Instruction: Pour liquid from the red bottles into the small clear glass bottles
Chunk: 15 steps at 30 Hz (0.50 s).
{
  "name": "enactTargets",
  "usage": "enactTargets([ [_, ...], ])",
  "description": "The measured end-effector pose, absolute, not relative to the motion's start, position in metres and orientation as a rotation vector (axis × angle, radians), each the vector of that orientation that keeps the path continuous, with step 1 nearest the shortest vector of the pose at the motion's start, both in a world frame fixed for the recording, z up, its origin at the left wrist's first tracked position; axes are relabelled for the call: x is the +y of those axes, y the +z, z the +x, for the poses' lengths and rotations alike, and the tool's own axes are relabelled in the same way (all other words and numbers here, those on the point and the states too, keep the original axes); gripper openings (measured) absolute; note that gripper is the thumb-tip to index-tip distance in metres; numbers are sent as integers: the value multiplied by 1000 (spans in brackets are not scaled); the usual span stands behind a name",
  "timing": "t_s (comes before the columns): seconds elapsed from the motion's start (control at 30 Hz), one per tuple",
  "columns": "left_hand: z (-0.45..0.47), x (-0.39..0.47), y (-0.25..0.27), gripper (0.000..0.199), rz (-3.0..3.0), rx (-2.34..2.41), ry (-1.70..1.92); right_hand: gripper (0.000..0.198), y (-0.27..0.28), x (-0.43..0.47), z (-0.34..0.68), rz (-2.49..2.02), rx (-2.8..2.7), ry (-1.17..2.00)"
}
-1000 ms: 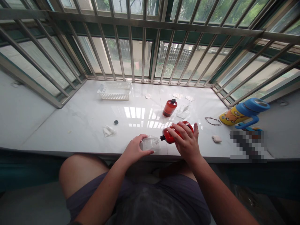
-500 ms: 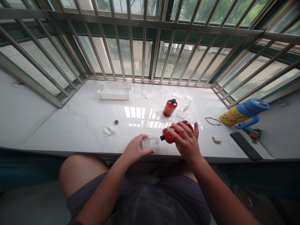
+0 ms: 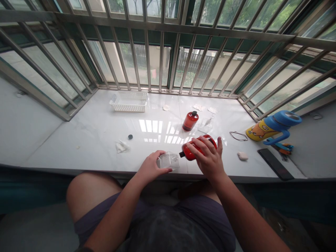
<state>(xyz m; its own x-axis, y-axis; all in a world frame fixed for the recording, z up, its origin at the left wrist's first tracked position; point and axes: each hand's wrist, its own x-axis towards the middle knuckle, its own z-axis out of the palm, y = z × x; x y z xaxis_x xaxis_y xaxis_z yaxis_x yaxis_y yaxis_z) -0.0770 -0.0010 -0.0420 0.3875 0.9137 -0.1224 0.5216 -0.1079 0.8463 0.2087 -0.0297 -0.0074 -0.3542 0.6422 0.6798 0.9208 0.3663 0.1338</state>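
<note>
1. Fingers of the left hand (image 3: 150,168) are spread to the width of a clear container (image 3: 167,161), holding it tipped by the near edge of the desk (image 3: 86,143).
2. Fingers of the right hand (image 3: 210,159) curl over a tilted red bottle (image 3: 189,152), its dark neck pointing left, just beside the clear container.
3. Farther back, another bottle (image 3: 190,122) stands upright.
</note>
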Motion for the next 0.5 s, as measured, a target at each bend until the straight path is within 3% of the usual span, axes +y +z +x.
enactTargets([
  [0.5, -77, -1, -39, 72, 1762, 1263, 557, 46, -4, -28, 209, -1332, -2135, -726],
])
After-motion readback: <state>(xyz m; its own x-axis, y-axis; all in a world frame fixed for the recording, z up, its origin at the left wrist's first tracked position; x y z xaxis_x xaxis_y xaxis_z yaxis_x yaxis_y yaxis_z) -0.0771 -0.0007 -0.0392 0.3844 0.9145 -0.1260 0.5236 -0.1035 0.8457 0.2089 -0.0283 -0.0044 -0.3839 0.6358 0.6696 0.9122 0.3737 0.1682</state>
